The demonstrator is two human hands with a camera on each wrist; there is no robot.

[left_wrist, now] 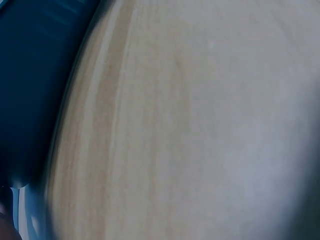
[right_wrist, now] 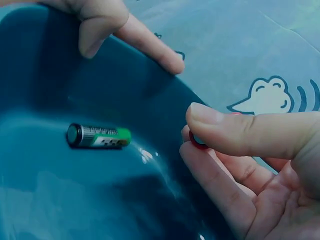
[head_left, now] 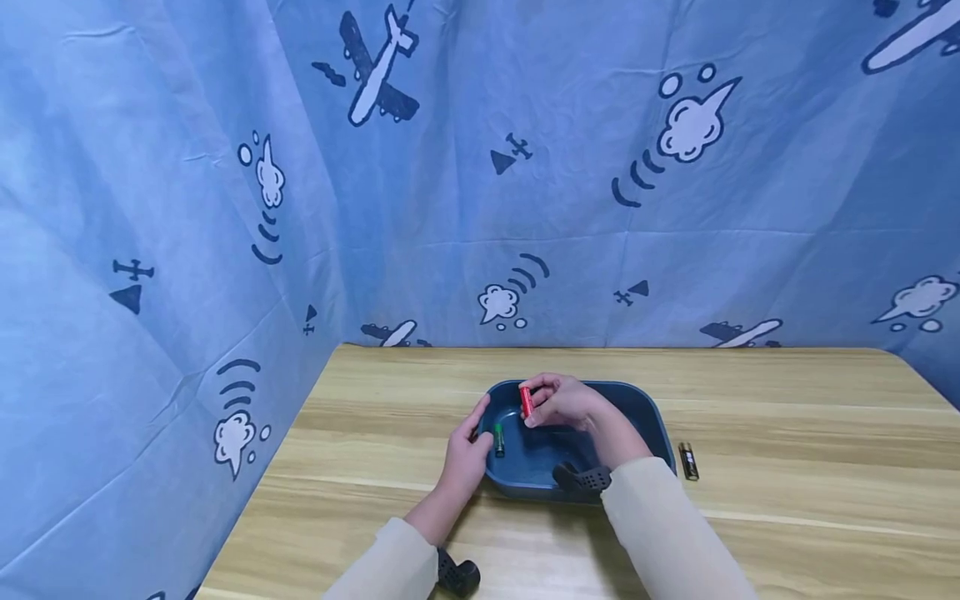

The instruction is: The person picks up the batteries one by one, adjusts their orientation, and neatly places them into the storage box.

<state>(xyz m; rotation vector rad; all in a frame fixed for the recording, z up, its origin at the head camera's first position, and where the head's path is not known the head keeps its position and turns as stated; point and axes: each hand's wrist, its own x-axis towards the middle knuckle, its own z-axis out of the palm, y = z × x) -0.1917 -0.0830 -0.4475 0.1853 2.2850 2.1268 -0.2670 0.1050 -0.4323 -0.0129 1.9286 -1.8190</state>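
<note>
A dark blue plastic bin (head_left: pixel 534 460) stands on the wooden table. My right hand (head_left: pixel 564 402) is over the bin's inside, pinching a red battery (head_left: pixel 526 402) between thumb and fingers. In the right wrist view, one end of it shows under the thumb (right_wrist: pixel 215 122), and the rest is mostly covered. My left hand (head_left: pixel 467 454) holds the bin's left wall, its thumb over the rim and a finger stretched along the outside. Near that thumb, a green and black battery (right_wrist: pixel 99 136) lies on its side on the bin floor.
To the right of the bin a black battery (head_left: pixel 687 461) lies on the table (head_left: pixel 795 500). Blue curtains (head_left: pixel 570 200) with airplane prints hang behind the table and along its left side. Each wrist bears a black strap device (head_left: pixel 457 575).
</note>
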